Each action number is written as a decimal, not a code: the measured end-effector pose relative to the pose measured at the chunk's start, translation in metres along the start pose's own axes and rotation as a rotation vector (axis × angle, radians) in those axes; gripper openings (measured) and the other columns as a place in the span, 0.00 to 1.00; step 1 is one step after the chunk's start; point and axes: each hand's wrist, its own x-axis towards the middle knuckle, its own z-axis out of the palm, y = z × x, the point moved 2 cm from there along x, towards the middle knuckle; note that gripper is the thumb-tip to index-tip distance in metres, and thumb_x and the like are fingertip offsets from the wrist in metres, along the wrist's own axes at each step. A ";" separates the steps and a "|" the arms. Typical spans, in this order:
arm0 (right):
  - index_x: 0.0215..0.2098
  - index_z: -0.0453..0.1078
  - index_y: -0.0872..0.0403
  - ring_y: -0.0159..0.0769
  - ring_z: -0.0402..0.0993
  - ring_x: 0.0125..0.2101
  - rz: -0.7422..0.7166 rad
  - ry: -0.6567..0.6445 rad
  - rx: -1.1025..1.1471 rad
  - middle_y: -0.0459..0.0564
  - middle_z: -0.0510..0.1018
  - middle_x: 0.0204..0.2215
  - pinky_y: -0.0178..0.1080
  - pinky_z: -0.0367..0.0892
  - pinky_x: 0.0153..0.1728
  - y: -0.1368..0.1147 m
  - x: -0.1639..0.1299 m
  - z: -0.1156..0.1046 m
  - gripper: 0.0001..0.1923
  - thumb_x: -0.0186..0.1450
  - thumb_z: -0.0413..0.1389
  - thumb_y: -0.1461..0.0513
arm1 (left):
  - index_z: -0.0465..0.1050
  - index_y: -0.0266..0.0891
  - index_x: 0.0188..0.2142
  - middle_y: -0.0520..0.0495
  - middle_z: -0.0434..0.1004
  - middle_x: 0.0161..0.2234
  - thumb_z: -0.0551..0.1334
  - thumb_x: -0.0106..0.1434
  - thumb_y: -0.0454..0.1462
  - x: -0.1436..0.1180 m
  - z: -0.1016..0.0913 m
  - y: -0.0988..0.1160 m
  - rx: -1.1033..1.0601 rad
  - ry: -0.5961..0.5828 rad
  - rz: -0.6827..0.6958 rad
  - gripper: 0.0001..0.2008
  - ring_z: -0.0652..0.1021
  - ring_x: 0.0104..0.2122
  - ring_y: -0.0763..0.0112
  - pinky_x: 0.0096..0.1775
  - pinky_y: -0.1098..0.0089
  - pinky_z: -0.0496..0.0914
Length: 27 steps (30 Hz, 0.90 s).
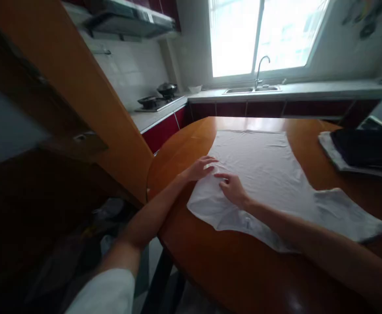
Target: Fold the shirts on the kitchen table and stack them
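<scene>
A white T-shirt (pixel 269 170) lies spread flat on a round wooden table (pixel 230 261), its hem toward the window and a sleeve at the right. My left hand (pixel 200 168) rests on the shirt's left edge near the left sleeve, fingers stretched out flat. My right hand (pixel 233 188) lies beside it on the cloth, fingers slightly curled and pressing the fabric. Neither hand visibly pinches or lifts the cloth.
A pile of folded dark and light clothes (pixel 364 150) sits at the table's right edge. Behind the table runs a kitchen counter with a sink (pixel 251 89) and a stove with pans (pixel 160 98). A wooden panel (pixel 89 100) rises at the left.
</scene>
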 end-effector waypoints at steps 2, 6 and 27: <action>0.48 0.80 0.60 0.39 0.78 0.36 0.027 -0.009 -0.039 0.55 0.84 0.42 0.40 0.71 0.46 0.001 0.000 -0.001 0.26 0.55 0.51 0.70 | 0.65 0.43 0.65 0.39 0.65 0.65 0.54 0.72 0.45 -0.002 0.011 0.000 0.072 -0.125 -0.106 0.24 0.64 0.65 0.56 0.65 0.53 0.56; 0.48 0.80 0.58 0.40 0.79 0.41 0.055 -0.042 -0.143 0.55 0.83 0.45 0.40 0.71 0.49 0.002 -0.001 -0.003 0.24 0.56 0.52 0.71 | 0.57 0.51 0.69 0.44 0.54 0.71 0.51 0.74 0.48 -0.005 0.022 -0.001 0.140 -0.283 -0.256 0.26 0.53 0.70 0.50 0.65 0.38 0.45; 0.58 0.71 0.57 0.39 0.71 0.55 -0.155 -0.142 -0.496 0.55 0.72 0.59 0.36 0.64 0.57 -0.001 -0.015 0.002 0.31 0.57 0.48 0.72 | 0.78 0.39 0.35 0.42 0.78 0.42 0.57 0.71 0.43 0.005 0.013 -0.003 -0.155 -0.001 -0.030 0.15 0.76 0.45 0.63 0.51 0.63 0.67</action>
